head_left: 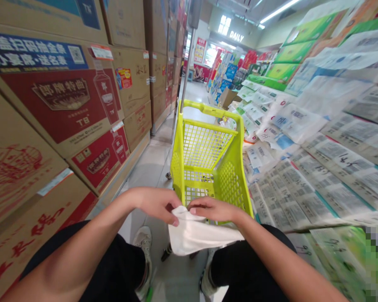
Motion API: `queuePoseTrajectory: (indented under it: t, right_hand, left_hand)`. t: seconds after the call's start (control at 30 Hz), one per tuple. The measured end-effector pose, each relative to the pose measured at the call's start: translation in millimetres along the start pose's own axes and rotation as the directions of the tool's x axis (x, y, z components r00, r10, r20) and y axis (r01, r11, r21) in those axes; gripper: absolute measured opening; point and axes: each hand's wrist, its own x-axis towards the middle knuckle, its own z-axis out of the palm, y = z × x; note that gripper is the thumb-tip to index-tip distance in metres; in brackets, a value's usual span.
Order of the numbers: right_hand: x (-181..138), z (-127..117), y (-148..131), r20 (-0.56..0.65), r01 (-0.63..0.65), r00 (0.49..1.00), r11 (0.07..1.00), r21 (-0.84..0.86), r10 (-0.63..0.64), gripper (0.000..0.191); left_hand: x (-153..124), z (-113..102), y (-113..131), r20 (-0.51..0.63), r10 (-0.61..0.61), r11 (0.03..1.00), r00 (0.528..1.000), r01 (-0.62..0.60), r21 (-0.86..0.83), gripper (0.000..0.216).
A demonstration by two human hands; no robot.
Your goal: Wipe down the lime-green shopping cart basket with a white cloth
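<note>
A white cloth (195,235) hangs between both of my hands, just in front of my knees. My left hand (159,204) pinches its upper left edge. My right hand (212,209) grips its upper right edge, fingers curled over the fabric. Directly beyond the cloth stands a yellow-green plastic shopping cart (208,163), its basket showing nothing inside. My hands are close to the near rim of the cart. I am in a crouched or seated posture with black trousers and light sneakers visible below.
Stacked cardboard cartons (66,109) with red labels line the left side of the aisle. Shelves of plastic-wrapped tissue packs (318,159) fill the right. A grey pole (187,71) rises behind the cart. The tiled aisle floor (151,163) runs ahead toward a "DAILY" sign.
</note>
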Motion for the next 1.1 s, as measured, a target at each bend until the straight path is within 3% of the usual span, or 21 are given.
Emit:
queuePoseTrajectory:
  t: [0.13, 0.23, 0.33, 0.4, 0.5, 0.57, 0.63, 0.73, 0.83, 0.87, 0.93, 1.03, 1.1]
  right_hand:
    - [4.5, -6.8, -15.2, 0.044, 0.027, 0.999, 0.995, 0.097, -0.032, 0.032]
    - [10.2, -18.6, -33.5, 0.018, 0.076, 0.997, 0.995, 0.059, -0.077, 0.031]
    - [21.9, -32.7, -51.2, -0.040, 0.083, 0.996, 0.995, 0.056, -0.081, 0.037]
    - [34.3, -44.0, -58.3, -0.121, 0.064, 0.991, 0.996, 0.060, -0.057, 0.041]
    - [58.4, -66.5, -59.7, -0.349, 0.004, 0.937, 0.998, -0.063, -0.026, 0.040]
    - [75.5, -83.1, -55.8, -0.550, -0.065, 0.832, 0.971, -0.228, -0.074, 0.036]
    - [91.0, -94.6, -50.3, -0.711, -0.150, 0.685, 0.923, -0.354, -0.161, 0.029]
    - [107.2, -87.7, -42.0, -0.810, -0.167, 0.542, 0.916, -0.364, -0.222, 0.022]
    - [111.0, -47.3, -36.0, -0.819, -0.134, 0.501, 0.910, -0.393, -0.280, 0.051]
    - [109.4, -29.8, -34.9, -0.808, -0.153, 0.512, 0.895, -0.419, -0.291, 0.062]
    - [103.2, 3.4, -34.7, -0.769, -0.213, 0.589, 0.871, -0.443, -0.247, 0.079]
    - [92.2, 32.2, -39.6, -0.680, -0.298, 0.732, 0.875, -0.381, -0.047, 0.076]
    - [86.2, 34.4, -43.9, -0.628, -0.354, 0.776, 0.865, -0.355, 0.060, 0.069]
  left_hand:
    - [-9.5, -9.7, 1.3, -0.109, 0.029, 0.999, 0.994, -0.034, -0.041, 0.015]
    - [-18.5, -17.1, 1.8, -0.207, 0.076, 0.989, 0.975, -0.100, -0.107, 0.010]
    - [-25.0, -27.2, -3.6, -0.425, 0.063, 0.975, 0.903, -0.147, -0.168, 0.017]
    - [-25.0, -35.9, -12.4, -0.636, -0.003, 0.968, 0.772, -0.157, -0.195, 0.019]
    - [-18.2, -50.3, -30.8, -0.871, -0.097, 0.971, 0.481, -0.146, -0.189, 0.025]
    - [-11.5, -58.9, -43.1, -0.952, -0.105, 0.983, 0.287, -0.116, -0.144, 0.031]
    - [-5.7, -65.4, -52.9, -0.990, -0.063, 0.995, 0.129, -0.075, -0.073, 0.036]
    - [-1.8, -71.2, -62.1, -0.999, 0.036, 0.999, -0.029, -0.016, 0.037, 0.039]
    - [-0.9, -73.8, -66.7, -0.986, 0.096, 0.994, -0.136, 0.068, 0.088, 0.039]
    - [0.0, -74.1, -67.7, -0.984, 0.094, 0.993, -0.148, 0.084, 0.082, 0.037]
    - [4.3, -73.8, -69.1, -0.991, 0.035, 0.998, -0.127, 0.055, 0.029, 0.032]
    - [16.5, -71.6, -69.1, -0.991, -0.131, 0.989, -0.017, -0.075, -0.129, 0.028]
    - [26.5, -70.8, -68.0, -0.975, -0.219, 0.966, 0.049, -0.128, -0.223, 0.033]
